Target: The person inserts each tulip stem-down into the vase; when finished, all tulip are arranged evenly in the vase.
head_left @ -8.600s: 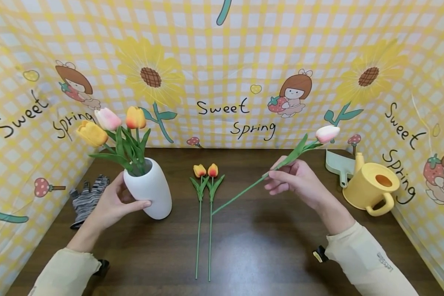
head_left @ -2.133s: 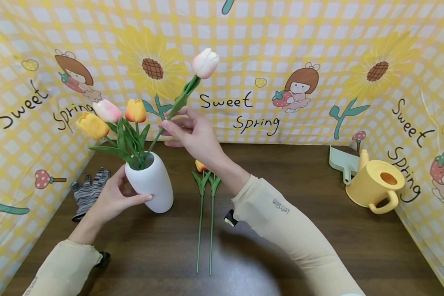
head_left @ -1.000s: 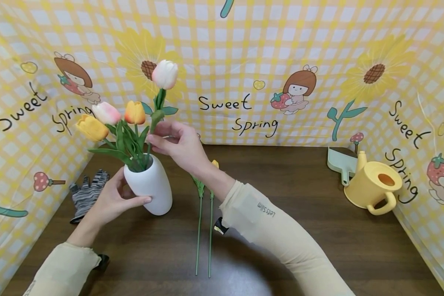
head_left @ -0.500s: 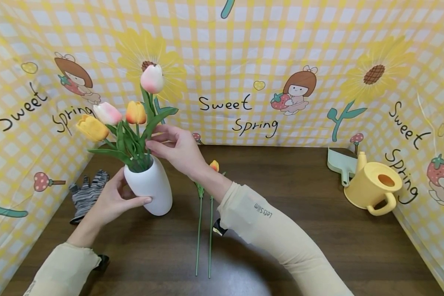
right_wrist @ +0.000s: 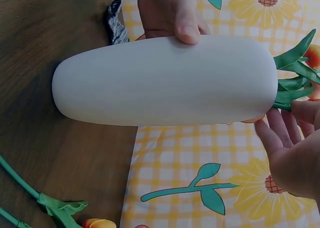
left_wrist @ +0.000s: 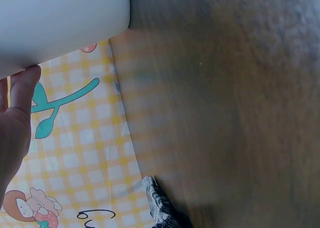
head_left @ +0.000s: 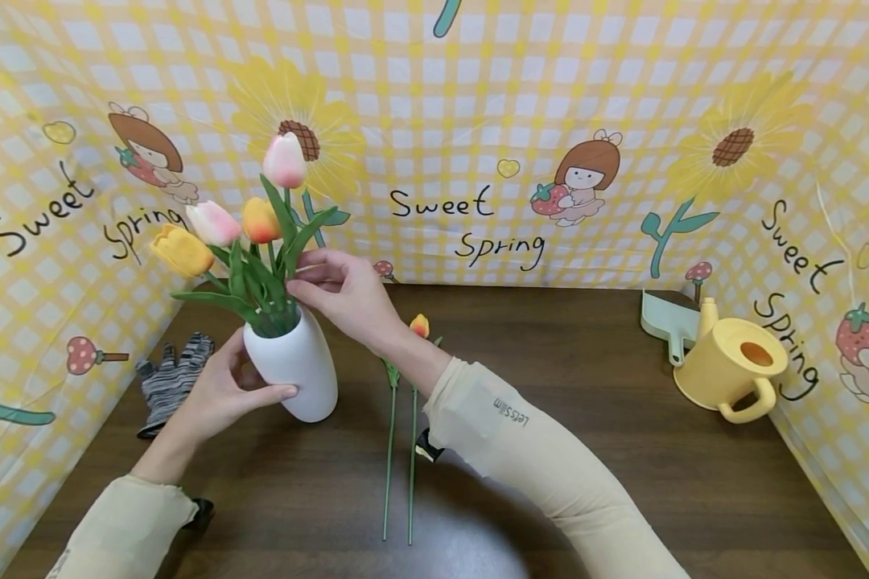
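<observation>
A white vase [head_left: 294, 374] stands on the table, and my left hand [head_left: 217, 392] grips its left side, the thumb across the front. Out of its mouth rise a yellow tulip [head_left: 182, 250], a pink-and-white tulip [head_left: 214, 223] and an orange tulip [head_left: 261, 220]. Above them stands another pink-and-white tulip [head_left: 285, 161] with its stem in the vase. My right hand [head_left: 351, 296] pinches that tulip low, just over the rim. In the right wrist view the right fingertips [right_wrist: 261, 129] are close to the vase mouth. The stem ends inside are hidden.
Two orange tulips [head_left: 389, 450] lie on the table, their heads partly behind the right forearm. A striped glove [head_left: 170, 386] is at the left. At the right are a yellow watering can [head_left: 724, 370] and a pale green dustpan [head_left: 666, 318]. Checked cloth surrounds the table's back and sides.
My right hand has brought the pink-and-white tulip from the right into the vase and lowered it. Over the last second its head turned and shifted left. My left hand has kept its hold.
</observation>
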Demonstrator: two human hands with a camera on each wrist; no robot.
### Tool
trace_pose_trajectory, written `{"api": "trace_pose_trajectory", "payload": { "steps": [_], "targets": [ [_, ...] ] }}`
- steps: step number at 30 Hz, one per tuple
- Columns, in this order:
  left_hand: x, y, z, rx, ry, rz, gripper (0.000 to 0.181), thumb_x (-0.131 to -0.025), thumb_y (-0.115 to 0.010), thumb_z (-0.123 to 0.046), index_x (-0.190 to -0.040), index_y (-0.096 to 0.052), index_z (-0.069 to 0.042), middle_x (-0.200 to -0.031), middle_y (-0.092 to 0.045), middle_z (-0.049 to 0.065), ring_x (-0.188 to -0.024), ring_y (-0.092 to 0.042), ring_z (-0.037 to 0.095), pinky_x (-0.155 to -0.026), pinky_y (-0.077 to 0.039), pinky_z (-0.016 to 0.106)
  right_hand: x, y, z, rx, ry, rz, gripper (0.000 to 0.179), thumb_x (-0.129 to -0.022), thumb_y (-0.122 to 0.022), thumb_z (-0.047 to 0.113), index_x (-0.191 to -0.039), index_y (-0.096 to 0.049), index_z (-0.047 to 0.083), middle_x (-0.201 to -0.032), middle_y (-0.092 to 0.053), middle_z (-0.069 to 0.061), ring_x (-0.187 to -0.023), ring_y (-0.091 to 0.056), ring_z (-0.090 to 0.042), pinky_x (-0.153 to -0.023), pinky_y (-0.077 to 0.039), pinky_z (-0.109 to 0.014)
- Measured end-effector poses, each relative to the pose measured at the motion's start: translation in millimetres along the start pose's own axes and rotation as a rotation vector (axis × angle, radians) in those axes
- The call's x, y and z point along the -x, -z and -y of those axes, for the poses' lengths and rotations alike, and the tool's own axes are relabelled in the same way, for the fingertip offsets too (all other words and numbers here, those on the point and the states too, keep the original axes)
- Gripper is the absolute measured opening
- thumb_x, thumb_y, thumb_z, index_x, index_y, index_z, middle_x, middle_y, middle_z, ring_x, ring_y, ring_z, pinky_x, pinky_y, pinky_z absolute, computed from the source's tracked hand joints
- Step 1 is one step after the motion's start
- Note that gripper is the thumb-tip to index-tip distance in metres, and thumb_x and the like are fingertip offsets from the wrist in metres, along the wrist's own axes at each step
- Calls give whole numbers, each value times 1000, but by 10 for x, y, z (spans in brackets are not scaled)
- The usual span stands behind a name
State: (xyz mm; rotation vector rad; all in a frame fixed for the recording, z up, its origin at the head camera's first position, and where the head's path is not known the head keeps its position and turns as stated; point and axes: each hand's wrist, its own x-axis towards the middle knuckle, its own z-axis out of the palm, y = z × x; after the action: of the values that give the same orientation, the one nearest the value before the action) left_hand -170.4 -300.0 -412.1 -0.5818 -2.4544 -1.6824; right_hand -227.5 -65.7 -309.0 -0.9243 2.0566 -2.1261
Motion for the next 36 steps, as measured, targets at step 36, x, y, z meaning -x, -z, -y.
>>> {"api": "trace_pose_trajectory", "payload": {
  "steps": [36],
  "targets": [
    [16,5,-25,16,37,8,85,-79,-84,6,-148,-41,-17,-129,-57,9,-104,-70,17,-76,-60,33,-3,-44,-77,132,-41,26,18,-91,-76,6,-108,-69,5,-96,-73,-2,-90,-67,-5,-76,-56,-22]
  ]
}}
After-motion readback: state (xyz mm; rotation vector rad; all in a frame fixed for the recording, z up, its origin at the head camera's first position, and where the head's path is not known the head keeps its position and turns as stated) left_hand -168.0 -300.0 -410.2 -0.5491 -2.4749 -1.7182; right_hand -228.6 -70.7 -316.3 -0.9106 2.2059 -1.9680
